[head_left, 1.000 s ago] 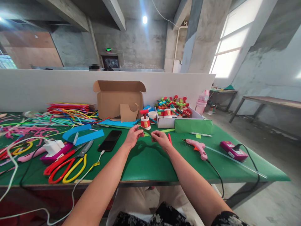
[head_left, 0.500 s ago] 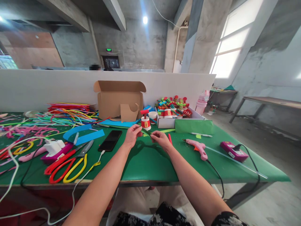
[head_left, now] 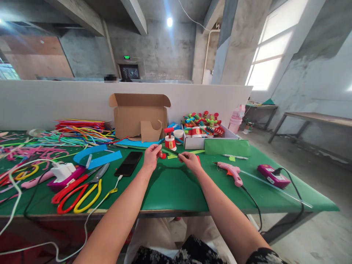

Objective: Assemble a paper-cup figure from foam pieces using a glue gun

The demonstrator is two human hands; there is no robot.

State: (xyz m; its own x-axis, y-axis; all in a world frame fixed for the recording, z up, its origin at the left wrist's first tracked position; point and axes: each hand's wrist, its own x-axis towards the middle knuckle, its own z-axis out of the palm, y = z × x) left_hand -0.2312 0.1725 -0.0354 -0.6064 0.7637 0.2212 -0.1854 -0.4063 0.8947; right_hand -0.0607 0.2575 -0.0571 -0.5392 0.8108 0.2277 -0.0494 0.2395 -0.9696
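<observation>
At the centre are two bare hands, one left hand (head_left: 152, 157) and one right hand (head_left: 190, 161), with one narrow dark-green strip (head_left: 169, 151). One flat black phone (head_left: 128, 164) lies left, one pink plastic glue gun (head_left: 231, 171) right; far off stands one brown cardboard box (head_left: 129, 123).

wall (head_left: 167, 51): gray concrete | lamp (head_left: 169, 22): lit | window (head_left: 264, 74): bright, right side
</observation>
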